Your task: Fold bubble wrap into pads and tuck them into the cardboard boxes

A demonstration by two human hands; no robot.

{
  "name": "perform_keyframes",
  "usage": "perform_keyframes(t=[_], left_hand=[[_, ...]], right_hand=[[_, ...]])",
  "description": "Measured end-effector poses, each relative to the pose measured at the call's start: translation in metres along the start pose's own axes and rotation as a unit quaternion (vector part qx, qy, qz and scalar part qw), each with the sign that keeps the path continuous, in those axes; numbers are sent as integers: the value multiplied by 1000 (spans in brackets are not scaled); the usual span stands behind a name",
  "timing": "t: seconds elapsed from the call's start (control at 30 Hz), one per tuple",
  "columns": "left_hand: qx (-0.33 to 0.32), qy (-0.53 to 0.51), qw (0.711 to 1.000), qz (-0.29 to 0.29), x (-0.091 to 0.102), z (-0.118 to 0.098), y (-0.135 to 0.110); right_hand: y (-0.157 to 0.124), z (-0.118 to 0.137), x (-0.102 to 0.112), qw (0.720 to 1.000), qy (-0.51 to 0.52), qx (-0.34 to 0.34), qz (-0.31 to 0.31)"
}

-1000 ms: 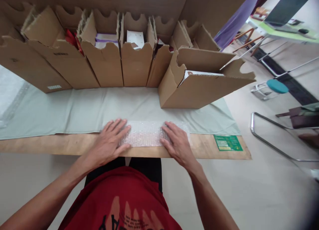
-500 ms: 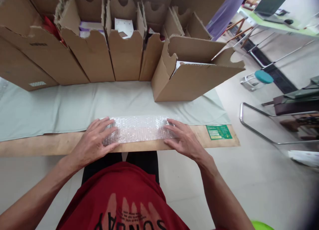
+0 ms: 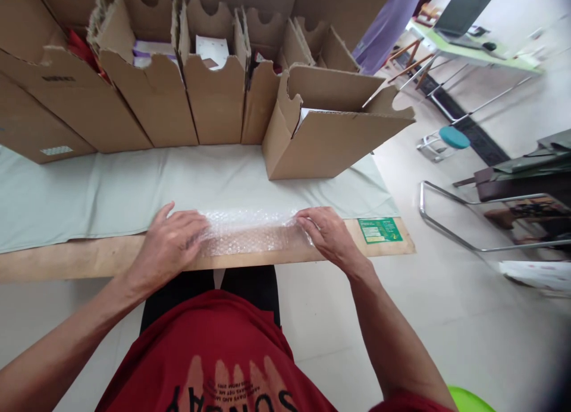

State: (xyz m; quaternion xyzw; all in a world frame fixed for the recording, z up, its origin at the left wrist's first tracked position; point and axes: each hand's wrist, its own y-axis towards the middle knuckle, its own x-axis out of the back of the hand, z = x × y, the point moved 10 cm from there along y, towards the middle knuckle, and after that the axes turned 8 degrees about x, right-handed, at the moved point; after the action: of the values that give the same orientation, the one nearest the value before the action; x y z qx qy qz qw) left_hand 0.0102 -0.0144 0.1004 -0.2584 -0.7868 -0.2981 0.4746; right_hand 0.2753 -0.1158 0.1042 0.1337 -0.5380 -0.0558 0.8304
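Note:
A strip of clear bubble wrap (image 3: 250, 233) lies along the table's front edge, partly on the cloth and partly on bare wood. My left hand (image 3: 172, 239) is bent around its left end, with one finger sticking up; the thumb is hidden. At the opposite end, my right hand (image 3: 325, 230) pinches the upper right corner between thumb and fingertips. The wrap looks slightly lifted along its far edge. Whether anything lies inside it, I cannot tell.
Behind the wrap stands a row of open cardboard holders (image 3: 214, 103), some with boxes inside. One holder (image 3: 330, 144) sits angled in front at the right. A pale green cloth (image 3: 134, 186) covers the wooden table (image 3: 89, 257). A green label (image 3: 379, 230) is at the right.
My fingers, spread flat on the wrap before, have closed in on its two ends. My right hand now pinches a corner, and the view has shifted slightly.

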Motion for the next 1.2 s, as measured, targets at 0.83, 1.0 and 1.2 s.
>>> perform_keyframes(t=[0.83, 1.0, 1.2], left_hand=[[279, -62, 954, 92, 1, 76, 46], [267, 27, 960, 77, 1, 80, 64], [179, 116, 976, -51, 17, 59, 54]], right_hand=[[-19, -84, 35, 973, 80, -179, -120], [10, -102, 31, 975, 16, -176, -136], [-13, -94, 38, 966, -80, -159, -188]])
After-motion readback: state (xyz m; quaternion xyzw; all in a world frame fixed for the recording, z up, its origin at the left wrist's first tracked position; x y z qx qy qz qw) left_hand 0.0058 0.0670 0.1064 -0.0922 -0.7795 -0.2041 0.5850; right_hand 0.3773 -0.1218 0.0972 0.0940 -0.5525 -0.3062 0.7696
